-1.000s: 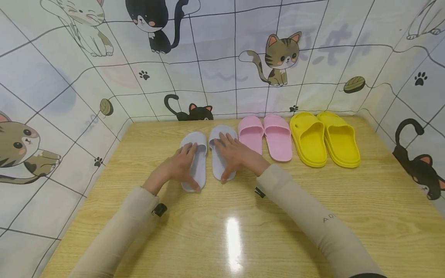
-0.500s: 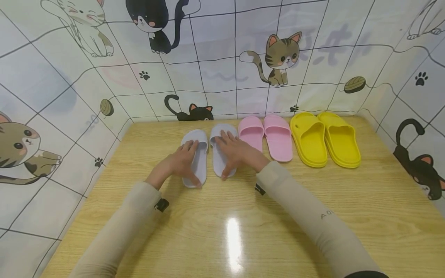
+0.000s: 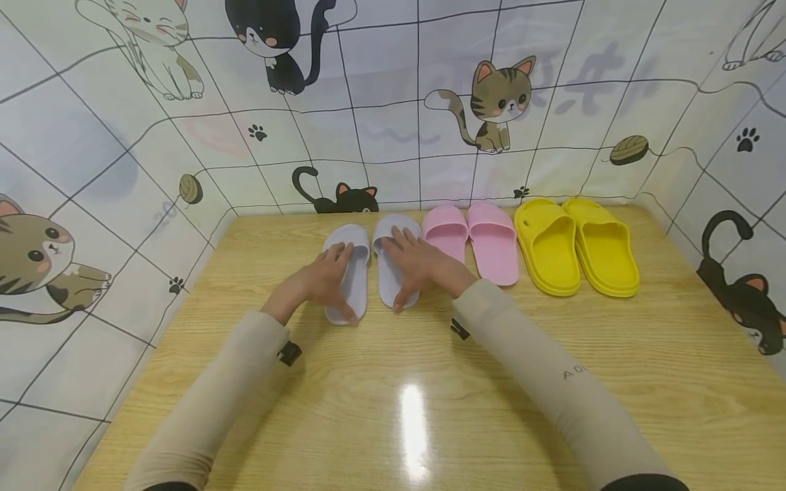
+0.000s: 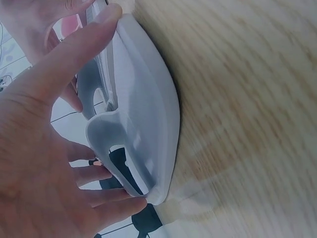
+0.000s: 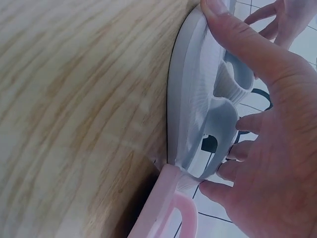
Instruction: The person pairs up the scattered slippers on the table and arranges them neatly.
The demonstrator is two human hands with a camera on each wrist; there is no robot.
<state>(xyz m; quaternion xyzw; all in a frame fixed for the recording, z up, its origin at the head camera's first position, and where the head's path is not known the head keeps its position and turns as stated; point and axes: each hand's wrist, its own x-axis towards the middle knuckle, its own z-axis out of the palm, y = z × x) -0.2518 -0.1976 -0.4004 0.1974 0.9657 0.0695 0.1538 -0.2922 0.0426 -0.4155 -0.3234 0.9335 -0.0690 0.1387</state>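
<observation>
Two light grey-white slippers lie side by side, toes to the back wall. Over the left slipper (image 3: 355, 283) my left hand (image 3: 324, 278) is spread lengthwise. Its thumb presses at the heel end, and its fingertips touch the strap (image 4: 106, 131) along the outer side. My right hand (image 3: 420, 264) spans the right slipper (image 3: 387, 276) in the same way. In the right wrist view its thumb rests on the heel end, with the other fingertips beside the strap (image 5: 220, 124). Fingers of both hands are fairly straight. Parts of each slipper are hidden under the hands.
Right of the grey-white pair stand pink slippers (image 3: 492, 252), close against the right slipper's toe side. Yellow clogs (image 3: 604, 256) follow at the far right. All lie on a wooden table (image 3: 344, 409) along a back wall (image 3: 387, 136) printed with cats.
Both grey-white slippers have slid away from me toward the back wall, with my hands moving along on them. The pink slippers and yellow clogs stay in place.
</observation>
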